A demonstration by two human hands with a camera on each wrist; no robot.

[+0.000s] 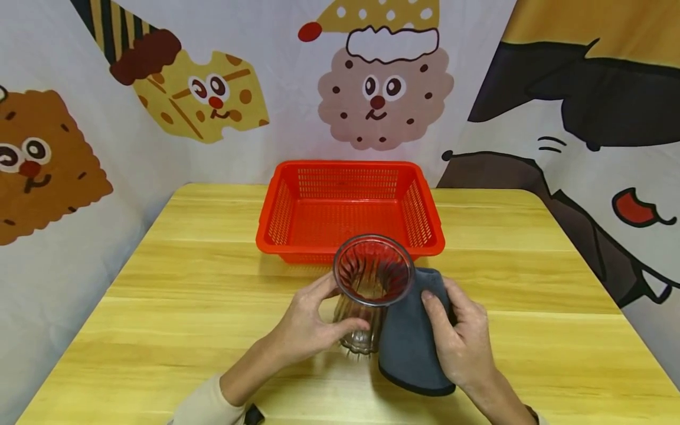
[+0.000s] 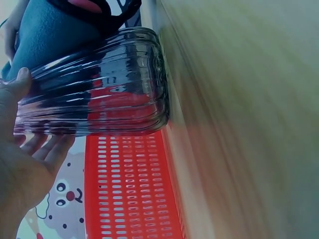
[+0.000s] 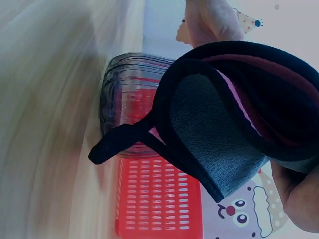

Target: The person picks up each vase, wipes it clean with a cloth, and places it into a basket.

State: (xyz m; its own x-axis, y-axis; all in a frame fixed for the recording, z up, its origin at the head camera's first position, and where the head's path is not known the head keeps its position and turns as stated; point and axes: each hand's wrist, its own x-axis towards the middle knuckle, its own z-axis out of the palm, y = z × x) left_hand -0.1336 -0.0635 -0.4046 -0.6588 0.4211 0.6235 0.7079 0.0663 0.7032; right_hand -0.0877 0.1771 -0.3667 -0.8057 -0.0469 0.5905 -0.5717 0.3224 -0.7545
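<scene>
A clear ribbed glass vase [image 1: 366, 311] stands upright close over the table, its wide mouth tilted toward me. My left hand [image 1: 305, 323] grips it from the left, thumb across the front and fingers behind. In my right hand [image 1: 467, 336] is a folded grey cloth [image 1: 411, 345] with black edging, pinched between thumb and fingers. The cloth overlaps the vase's right side. From the right wrist view, the cloth shows a dark red inner layer and a black loop [image 3: 117, 144] hanging off its edge. The vase's thick base [image 2: 154, 82] faces the tabletop in the left wrist view.
Behind the vase sits a red plastic basket [image 1: 350, 255] with slotted walls. The wooden table [image 1: 175, 295] runs back to a cartoon-printed cloth backdrop [image 1: 292, 118]. A small black object [image 1: 254, 415] shows beside the left sleeve.
</scene>
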